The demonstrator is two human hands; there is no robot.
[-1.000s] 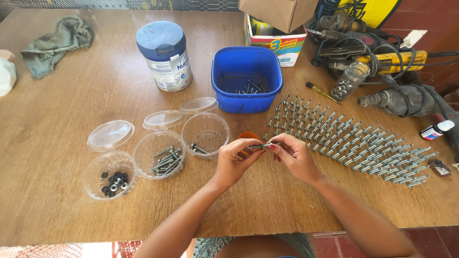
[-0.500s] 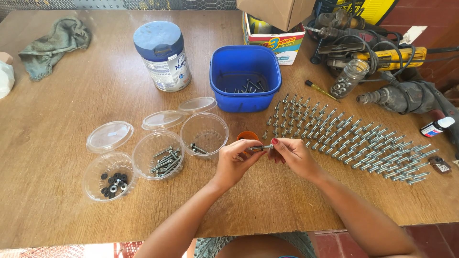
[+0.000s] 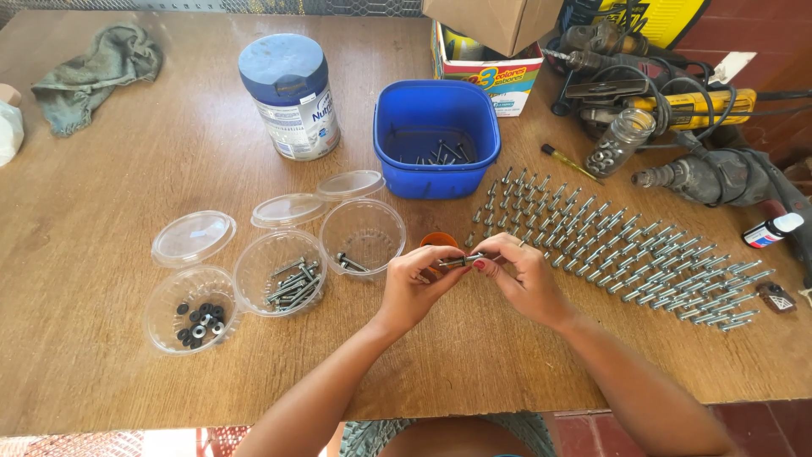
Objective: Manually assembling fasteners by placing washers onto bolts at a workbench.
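Steel bolt (image 3: 461,260) stays pinched between left hand (image 3: 414,283) and right hand (image 3: 523,275), both closed on it as before; orange cap (image 3: 438,241) just behind, laid-out bolts (image 3: 626,245) right.

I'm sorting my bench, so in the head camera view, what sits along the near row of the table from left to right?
Clear cup of black washers → clear cup of bolts → clear cup nearly empty → left hand → bolt held between both hands → right hand → rows of assembled bolts.
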